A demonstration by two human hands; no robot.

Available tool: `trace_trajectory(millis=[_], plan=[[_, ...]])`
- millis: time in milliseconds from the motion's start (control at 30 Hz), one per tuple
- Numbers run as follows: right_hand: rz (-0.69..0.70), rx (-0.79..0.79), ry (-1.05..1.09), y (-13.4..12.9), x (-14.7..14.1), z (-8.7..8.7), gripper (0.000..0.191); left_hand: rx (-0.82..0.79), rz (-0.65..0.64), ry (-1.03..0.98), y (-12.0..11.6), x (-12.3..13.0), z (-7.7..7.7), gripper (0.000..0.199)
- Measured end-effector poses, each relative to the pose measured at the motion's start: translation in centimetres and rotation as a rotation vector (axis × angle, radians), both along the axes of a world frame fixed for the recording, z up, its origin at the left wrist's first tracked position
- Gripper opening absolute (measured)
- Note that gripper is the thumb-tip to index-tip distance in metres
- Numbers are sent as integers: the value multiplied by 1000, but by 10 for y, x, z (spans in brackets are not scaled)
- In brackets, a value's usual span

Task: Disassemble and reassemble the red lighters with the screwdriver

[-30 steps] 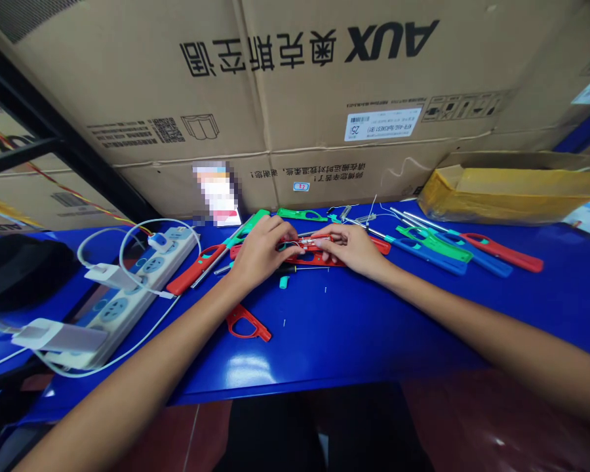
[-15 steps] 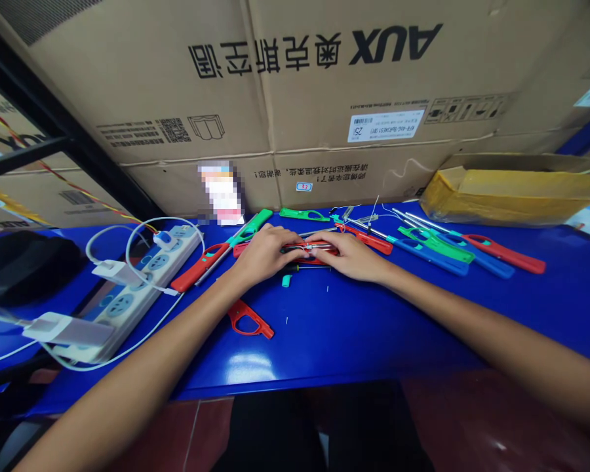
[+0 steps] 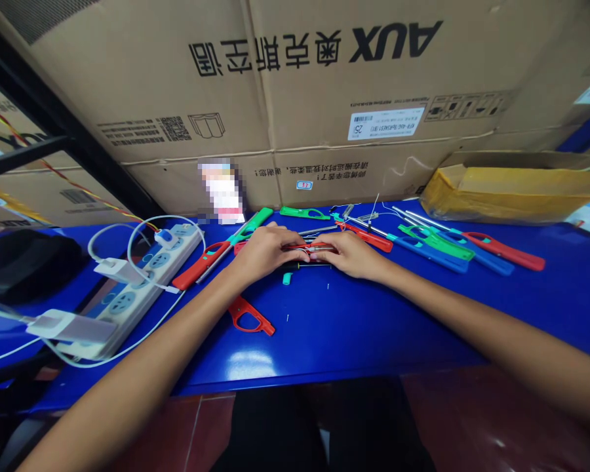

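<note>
Near the middle of the blue table, my left hand (image 3: 268,248) and my right hand (image 3: 351,254) meet with fingers closed on a red lighter casing (image 3: 309,248) with metal parts inside; the fingers hide much of it. Just below lies a screwdriver (image 3: 314,265), its handle partly under my left hand. A small teal piece (image 3: 287,278) is in front of it. A loose red casing half (image 3: 248,321) lies nearer the front edge, close to my left forearm. Behind my hands rests a green casing half (image 3: 305,214).
Red, blue and green lighters (image 3: 432,254) lie to the right, a red-and-green pair (image 3: 209,262) to the left. A power strip (image 3: 142,288) with white cables is at the left. Behind stand a lit phone (image 3: 223,193), a large carton (image 3: 295,92) and a yellow-taped box (image 3: 516,193).
My fingers have shifted slightly around the red casing, and more of its red edge shows between them. The other objects have stayed in place.
</note>
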State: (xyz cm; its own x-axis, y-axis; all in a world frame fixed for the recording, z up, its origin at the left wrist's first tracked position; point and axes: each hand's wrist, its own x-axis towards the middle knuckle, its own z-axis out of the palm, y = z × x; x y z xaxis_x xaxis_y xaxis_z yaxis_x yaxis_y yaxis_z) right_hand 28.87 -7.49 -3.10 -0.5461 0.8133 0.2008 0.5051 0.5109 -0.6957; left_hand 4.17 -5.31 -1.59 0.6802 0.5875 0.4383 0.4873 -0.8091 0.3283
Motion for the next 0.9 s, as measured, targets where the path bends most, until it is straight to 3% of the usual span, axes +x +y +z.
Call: trace_trajectory(millis=[167, 367, 733, 900], plan=[[10, -68, 38, 1, 0, 1, 17, -39, 18, -12, -1, 1, 2, 26], [154, -77, 85, 4, 4, 3, 27, -80, 28, -40, -4, 2, 6, 22], [101, -14, 35, 0, 4, 9, 28, -101, 12, -43, -5, 4, 6, 24], [152, -91, 12, 1, 8, 13, 23, -150, 14, -33, -7, 5, 9, 23]])
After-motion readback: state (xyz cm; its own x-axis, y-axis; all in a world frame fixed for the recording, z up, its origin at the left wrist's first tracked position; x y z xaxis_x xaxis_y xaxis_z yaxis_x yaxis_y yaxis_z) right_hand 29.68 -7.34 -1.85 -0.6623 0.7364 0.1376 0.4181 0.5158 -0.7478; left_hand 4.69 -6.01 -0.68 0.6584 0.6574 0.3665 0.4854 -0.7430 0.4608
